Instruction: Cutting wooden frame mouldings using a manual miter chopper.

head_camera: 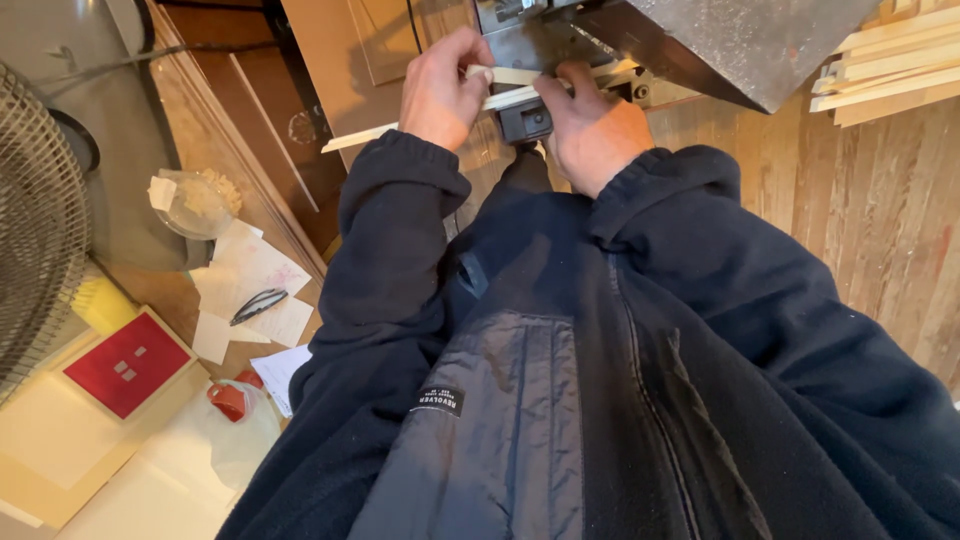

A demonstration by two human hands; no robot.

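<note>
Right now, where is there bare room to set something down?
Bare wooden floor lies right of the right sleeve, below the stacked wood strips. The left side is crowded: papers, plastic cup, red-faced frame. Both hands hold a pale strip at the machine.

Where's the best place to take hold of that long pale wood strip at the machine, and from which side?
Probably the free length of the wood strip sticking out leftward past the left hand. It is thin and flat, so pinch it across its faces, coming from the left. The right hand and the metal machine crowd the other end.
</note>
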